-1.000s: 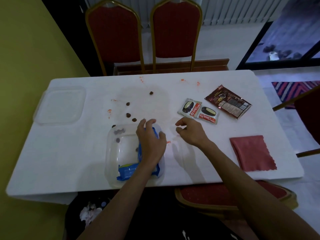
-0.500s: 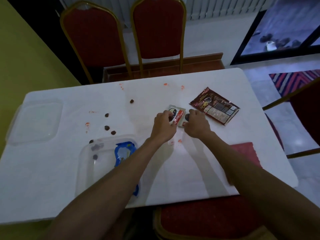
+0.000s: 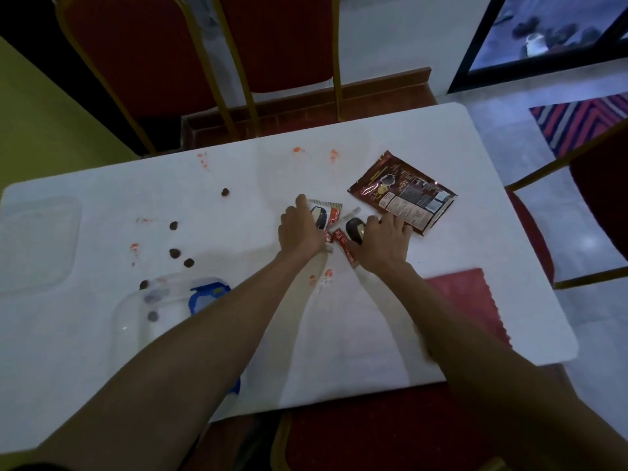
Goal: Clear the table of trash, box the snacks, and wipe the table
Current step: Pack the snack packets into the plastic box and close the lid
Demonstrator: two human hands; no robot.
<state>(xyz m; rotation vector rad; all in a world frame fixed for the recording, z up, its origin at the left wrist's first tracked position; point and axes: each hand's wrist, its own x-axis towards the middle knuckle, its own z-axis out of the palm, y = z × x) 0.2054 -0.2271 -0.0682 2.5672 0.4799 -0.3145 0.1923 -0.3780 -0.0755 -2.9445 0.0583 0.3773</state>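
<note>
Two small white-and-red choco pie packets lie mid-table. My left hand grips the left packet, its far edge lifted. My right hand grips the right packet. A dark brown snack pouch lies flat just beyond my right hand. The clear plastic box sits at the near left, holding a blue wrapper partly hidden by my left forearm. Several brown crumbs and orange smears dot the white table.
A clear lid lies at the table's left edge. A red cloth rests near the right front, partly under my right arm. Two red chairs stand behind the table, another at the right, one below me.
My left hand left the blue wrapper in the box and reached to the packets. Both hands now hold a packet each; the left packet's edge has risen off the table.
</note>
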